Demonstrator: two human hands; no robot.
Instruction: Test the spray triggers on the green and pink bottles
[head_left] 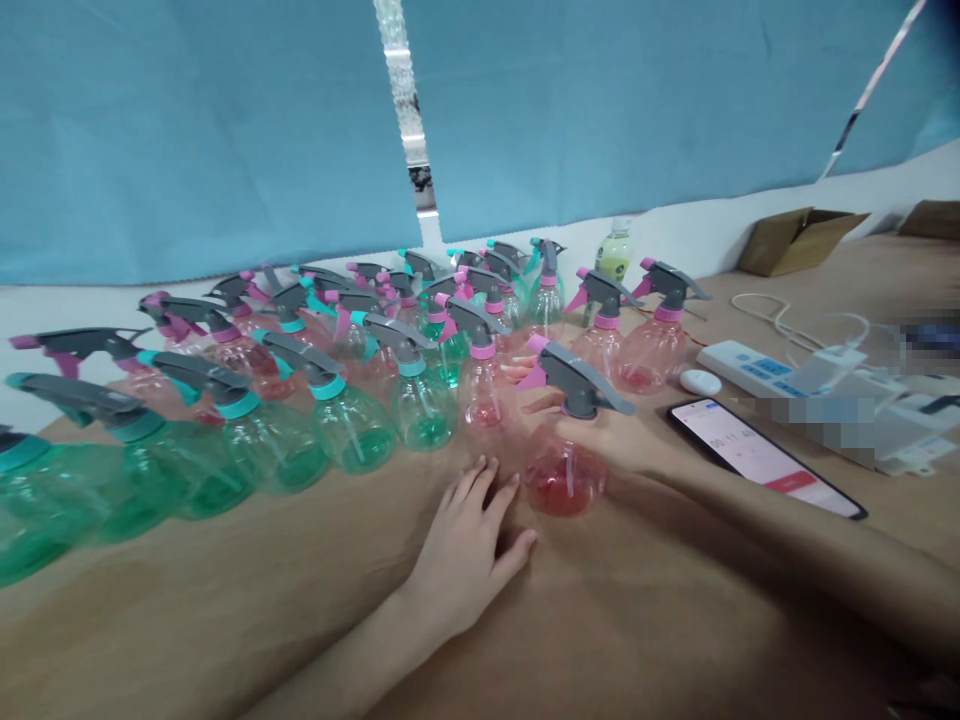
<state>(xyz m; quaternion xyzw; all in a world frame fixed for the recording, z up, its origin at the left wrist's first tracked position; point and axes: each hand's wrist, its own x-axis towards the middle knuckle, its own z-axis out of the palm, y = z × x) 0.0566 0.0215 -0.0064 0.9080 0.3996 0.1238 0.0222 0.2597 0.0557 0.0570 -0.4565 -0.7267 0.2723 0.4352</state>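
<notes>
My left hand [469,545] lies on the brown tabletop with its fingers spread, holding nothing. Its fingertips are near the base of a clear pink spray bottle [484,395] with a pink collar. Right of it stands another pink spray bottle [564,480] with a grey head, pink trigger and a little red-tinted bottom. My right hand [609,440] is at this bottle's neck, covering the collar, and seems to grip it. Some of its fingers show past the neck on the left; the rest are hidden. Several green spray bottles [360,430] with teal collars line up to the left.
More pink and green spray bottles stand behind. At right are a phone [765,455] with a running timer, a white earbud case [700,382], a power strip [757,365] with cables, and an open cardboard box [795,240]. A drink bottle [615,250] stands by the blue-covered wall.
</notes>
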